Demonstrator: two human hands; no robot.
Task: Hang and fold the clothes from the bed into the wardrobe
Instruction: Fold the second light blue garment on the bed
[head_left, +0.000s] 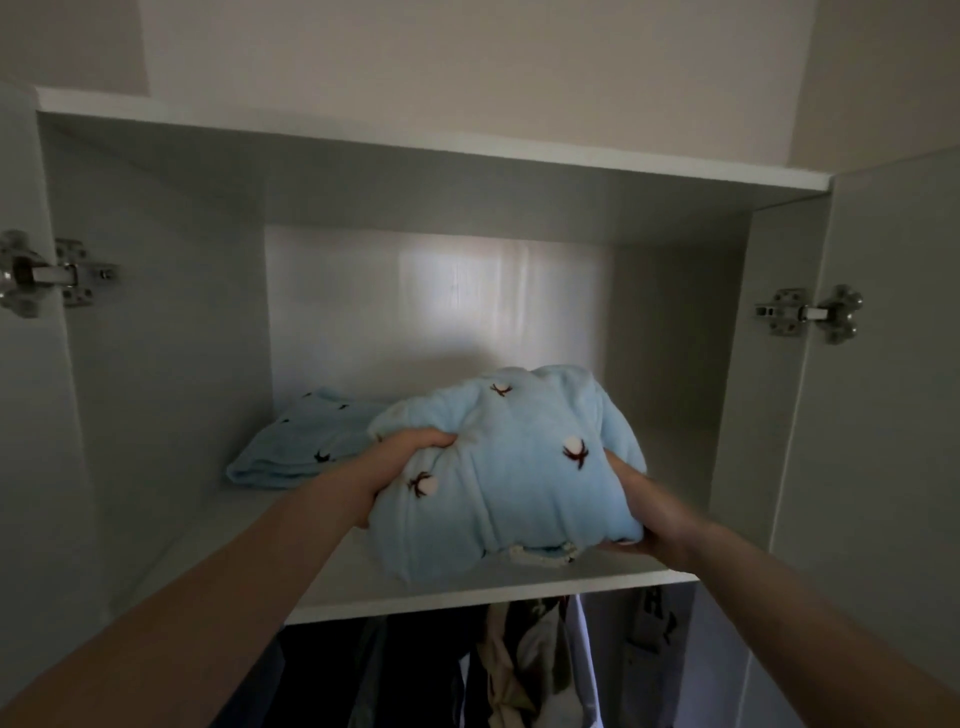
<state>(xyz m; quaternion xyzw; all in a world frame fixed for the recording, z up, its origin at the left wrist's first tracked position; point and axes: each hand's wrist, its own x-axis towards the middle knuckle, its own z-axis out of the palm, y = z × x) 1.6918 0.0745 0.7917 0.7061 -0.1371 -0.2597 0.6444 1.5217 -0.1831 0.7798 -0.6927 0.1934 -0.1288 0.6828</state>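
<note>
Both hands, left hand (395, 467) and right hand (649, 525), grip folded blue fleece bundle (514, 467) over wardrobe shelf (467, 597) front. Step: stowing. Next: push back beside second blue piece (306, 441), release.

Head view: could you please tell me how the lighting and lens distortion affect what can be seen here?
Head view: dim overall, with a bright patch on the wardrobe's back panel; hanging clothes below the shelf sit in deep shadow; the wide lens bends the shelf edges; the blue bundle in both hands stays readable.
</note>
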